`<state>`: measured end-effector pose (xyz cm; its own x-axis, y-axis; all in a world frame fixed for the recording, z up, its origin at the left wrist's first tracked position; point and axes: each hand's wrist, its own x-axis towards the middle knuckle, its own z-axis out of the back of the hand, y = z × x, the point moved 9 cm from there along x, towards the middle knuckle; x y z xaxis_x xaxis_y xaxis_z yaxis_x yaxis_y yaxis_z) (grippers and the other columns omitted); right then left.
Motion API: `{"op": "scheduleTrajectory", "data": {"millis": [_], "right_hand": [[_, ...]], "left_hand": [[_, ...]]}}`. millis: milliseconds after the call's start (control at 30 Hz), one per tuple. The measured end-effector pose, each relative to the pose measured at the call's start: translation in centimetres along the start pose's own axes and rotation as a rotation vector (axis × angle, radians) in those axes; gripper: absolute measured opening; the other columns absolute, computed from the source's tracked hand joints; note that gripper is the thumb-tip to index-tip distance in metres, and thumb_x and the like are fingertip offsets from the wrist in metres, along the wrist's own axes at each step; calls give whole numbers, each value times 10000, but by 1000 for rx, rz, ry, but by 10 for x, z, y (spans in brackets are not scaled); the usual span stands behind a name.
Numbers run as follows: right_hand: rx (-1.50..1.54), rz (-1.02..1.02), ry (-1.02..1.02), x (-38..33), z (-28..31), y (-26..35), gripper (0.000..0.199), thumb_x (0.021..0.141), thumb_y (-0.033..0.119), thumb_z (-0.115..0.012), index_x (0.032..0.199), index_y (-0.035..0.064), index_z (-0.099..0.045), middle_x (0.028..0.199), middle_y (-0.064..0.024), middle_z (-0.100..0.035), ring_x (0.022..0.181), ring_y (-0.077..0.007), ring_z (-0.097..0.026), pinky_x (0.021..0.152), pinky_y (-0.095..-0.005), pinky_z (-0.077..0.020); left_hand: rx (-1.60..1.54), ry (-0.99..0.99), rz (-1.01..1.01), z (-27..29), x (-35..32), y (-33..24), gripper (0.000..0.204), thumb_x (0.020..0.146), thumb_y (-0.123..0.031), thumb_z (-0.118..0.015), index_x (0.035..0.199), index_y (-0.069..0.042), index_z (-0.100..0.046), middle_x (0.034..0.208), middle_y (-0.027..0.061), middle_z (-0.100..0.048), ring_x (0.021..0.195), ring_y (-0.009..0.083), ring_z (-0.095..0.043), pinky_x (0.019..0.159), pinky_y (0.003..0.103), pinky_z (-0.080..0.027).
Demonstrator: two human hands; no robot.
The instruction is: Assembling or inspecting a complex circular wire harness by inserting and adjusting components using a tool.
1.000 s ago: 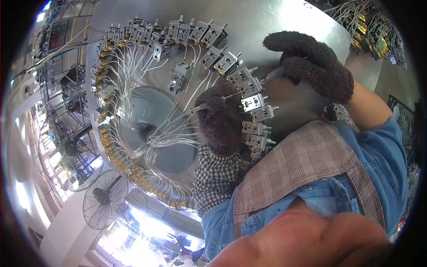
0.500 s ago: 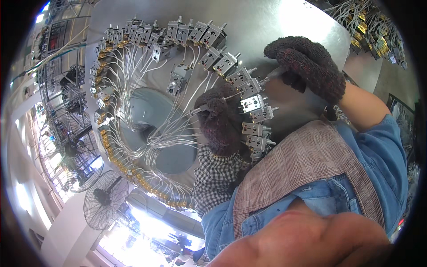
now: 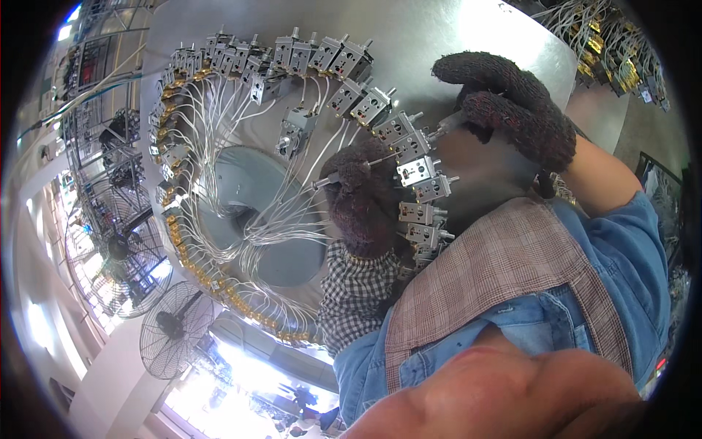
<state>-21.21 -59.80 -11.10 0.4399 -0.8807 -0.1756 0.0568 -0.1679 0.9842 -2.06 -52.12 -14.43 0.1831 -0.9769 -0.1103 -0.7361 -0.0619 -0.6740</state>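
Note:
My left hand [image 3: 362, 205], in a dark knitted glove, is closed round a thin screwdriver [image 3: 333, 178]. Its shaft points right, to a small metal box-shaped control unit [image 3: 413, 146] with a stub shaft and thin pale leads. On that unit's other side, my right hand [image 3: 512, 110], gloved alike, is closed on a grey tapered tool [image 3: 452, 122] whose tip meets the stub shaft. Part of this tool is hidden by the glove. A brighter unit [image 3: 417, 171] sits just below. Another control unit [image 3: 295, 132] lies apart, left of my left hand.
Many like units ring the metal table [image 3: 409, 44], their pale leads [image 3: 278, 227] running to the hub of a grey round disc [image 3: 289, 256]. Brass-coloured ends [image 3: 212, 282] line the ring's lower left. Another wired bundle [image 3: 614, 58] is at upper right. Fans [image 3: 175, 325] stand left.
The fingers of my right hand have shifted on the grey tool, and that hand has moved slightly right. My left hand and the screwdriver stay almost in place.

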Motion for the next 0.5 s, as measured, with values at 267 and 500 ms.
{"op": "scheduleTrajectory", "data": {"millis": [267, 500], "right_hand": [[125, -19, -103, -14, 14, -5, 376, 845, 187, -534, 1204, 76, -510, 778, -32, -569, 601, -81, -526, 547, -210, -445], [488, -220, -182, -49, -6, -46, 462, 831, 134, -516, 1258, -4, -403, 967, -117, -568, 743, -165, -576, 637, -264, -474]], "left_hand": [[81, 29, -9, -24, -1, -22, 206, 827, -142, -583, 954, 15, -543, 990, 172, -580, 940, 319, -582, 804, 444, -517], [170, 2, 84, -14, -9, -19, 204, 864, -159, -543, 1006, -12, -532, 996, 168, -591, 919, 309, -600, 737, 422, -542]]}}
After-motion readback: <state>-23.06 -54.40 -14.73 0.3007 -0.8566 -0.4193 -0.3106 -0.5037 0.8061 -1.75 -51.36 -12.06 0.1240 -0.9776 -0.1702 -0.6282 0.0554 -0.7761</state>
